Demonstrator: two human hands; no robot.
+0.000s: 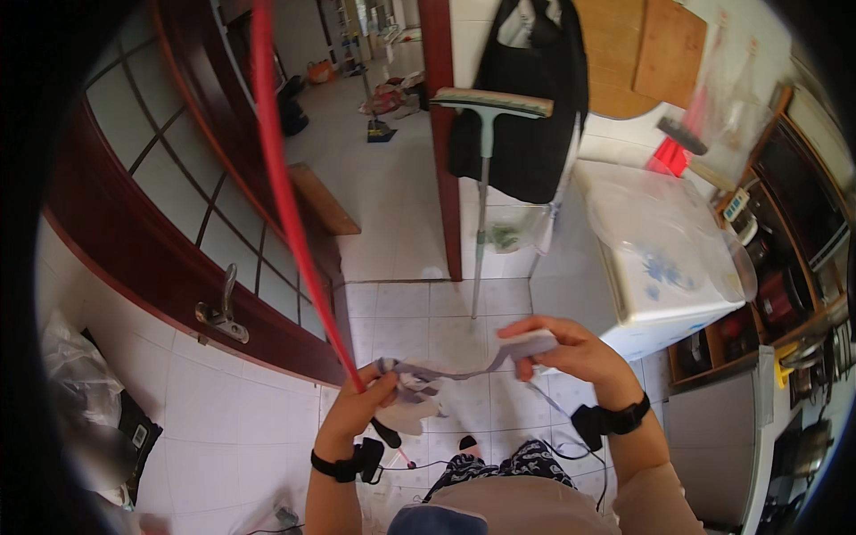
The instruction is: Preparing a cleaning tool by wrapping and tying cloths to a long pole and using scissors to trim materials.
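Observation:
My left hand is closed round the lower part of a long red pole, which slants up toward the far left. Bunched at that same hand is a grey-and-white striped cloth. One strip of it stretches across to my right hand, whose fingers and thumb pinch its end. The strip sags slightly between the two hands, in front of my body. A dark band with a small box sits on each wrist. Whether the cloth is fixed to the pole is hidden by my left hand.
A squeegee stands upright by the dark red door frame, before a hanging black garment. An open door is at left. A white appliance and a wooden shelf line the right. Cables hang near my legs.

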